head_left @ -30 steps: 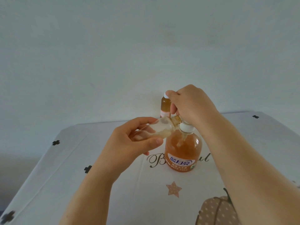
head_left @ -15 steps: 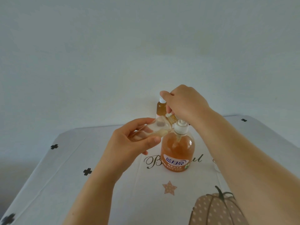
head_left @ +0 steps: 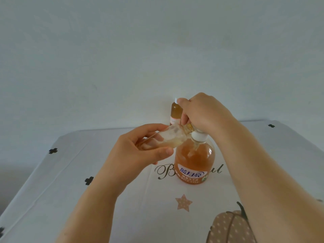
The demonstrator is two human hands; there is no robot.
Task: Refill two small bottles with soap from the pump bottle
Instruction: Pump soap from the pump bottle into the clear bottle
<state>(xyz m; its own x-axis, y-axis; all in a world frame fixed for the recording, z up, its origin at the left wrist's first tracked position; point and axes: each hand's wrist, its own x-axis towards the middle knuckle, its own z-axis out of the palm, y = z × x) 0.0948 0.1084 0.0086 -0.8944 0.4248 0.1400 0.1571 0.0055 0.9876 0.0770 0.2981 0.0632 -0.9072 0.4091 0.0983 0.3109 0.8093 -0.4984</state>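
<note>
Head view, biggest thing first: what room does the worktop (head_left: 105,199) give?

It fills the lower half of the frame under a white printed cloth. Its far edge meets the wall just behind the bottles, and its left edge slants to the lower left. Open cloth lies at lower centre between the forearms, which I judge the safest spot for setting things down.

And the pump bottle (head_left: 194,160)?

Upright at centre, amber soap high in its body. It stands on the cloth so one hand alone can press it. The right grip (head_left: 205,113) is clenched over its pump head, hiding the spout.

The left grip (head_left: 140,151)?

Grasping the clear small bottle (head_left: 172,137), thumb below and fingers above. It is tilted with its neck up at the spout, likely so soap runs straight in. A little pale liquid seems to lie in its low side.

The other one?

The filled small bottle (head_left: 175,112) stands capped at upper centre, behind the right hand and near the far edge. A backward sweep could topple it.
</note>
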